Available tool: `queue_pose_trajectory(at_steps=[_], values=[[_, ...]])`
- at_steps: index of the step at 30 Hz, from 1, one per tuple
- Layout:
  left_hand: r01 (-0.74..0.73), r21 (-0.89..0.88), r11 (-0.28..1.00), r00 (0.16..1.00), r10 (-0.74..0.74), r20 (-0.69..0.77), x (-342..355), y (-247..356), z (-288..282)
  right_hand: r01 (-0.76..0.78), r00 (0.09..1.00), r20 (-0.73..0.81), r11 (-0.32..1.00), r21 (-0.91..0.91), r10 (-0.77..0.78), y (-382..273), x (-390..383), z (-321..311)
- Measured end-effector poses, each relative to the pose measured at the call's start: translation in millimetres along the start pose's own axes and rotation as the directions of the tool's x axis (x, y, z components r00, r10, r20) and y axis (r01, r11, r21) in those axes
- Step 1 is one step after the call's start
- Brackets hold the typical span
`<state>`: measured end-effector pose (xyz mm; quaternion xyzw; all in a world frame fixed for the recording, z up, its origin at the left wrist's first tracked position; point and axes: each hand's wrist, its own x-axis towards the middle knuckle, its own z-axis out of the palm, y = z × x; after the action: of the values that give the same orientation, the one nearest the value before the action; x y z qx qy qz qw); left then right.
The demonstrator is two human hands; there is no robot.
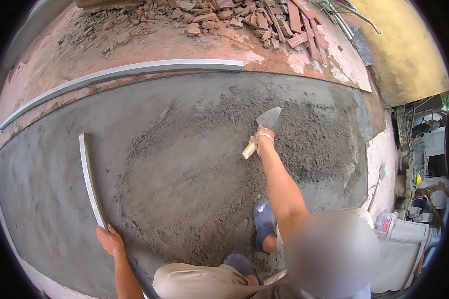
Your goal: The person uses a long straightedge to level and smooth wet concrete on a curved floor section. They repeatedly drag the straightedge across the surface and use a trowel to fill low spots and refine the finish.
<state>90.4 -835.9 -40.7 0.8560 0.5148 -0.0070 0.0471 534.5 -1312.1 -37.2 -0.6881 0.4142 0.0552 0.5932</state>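
My left hand (110, 241), at lower left, grips a long metal straightedge (90, 174) lying over the grey wet mortar (45, 189). Right of the middle, my right hand (262, 137) is closed on the wooden handle of a trowel (268, 117), its pointed blade just above a rough, crumbly patch of mortar (319, 144). A chain bracelet circles my right wrist. My feet, in blue rubber shoes (264, 222), are on the mortar at the bottom.
A second straightedge (134, 74) lies along the far edge. Beyond it are broken bricks (269, 27) on a reddish floor (234, 45). Pipes (341, 22) rest near a yellow wall (404, 50). Grey bins (404, 239) and a small distant person (424, 127) are at the right.
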Motion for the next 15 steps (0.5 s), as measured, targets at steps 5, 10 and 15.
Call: queue_pose_trajectory(at_steps=[5,10,15], values=[[-0.003,0.031,1.000,1.000,0.002,0.023,0.5,2.6,-1.6,0.013,0.999,0.043,0.999,-0.036,-0.011,-28.9,28.5,31.4],[-0.041,0.051,0.998,0.999,0.042,-0.015,0.4,1.8,-0.3,0.081,0.992,0.116,0.974,-0.211,-0.058,-42.3,41.7,57.9],[-0.060,0.054,0.997,0.997,0.062,-0.035,-1.7,1.2,0.5,0.117,0.988,0.145,0.872,-0.475,-0.054,-41.6,35.8,92.6]])
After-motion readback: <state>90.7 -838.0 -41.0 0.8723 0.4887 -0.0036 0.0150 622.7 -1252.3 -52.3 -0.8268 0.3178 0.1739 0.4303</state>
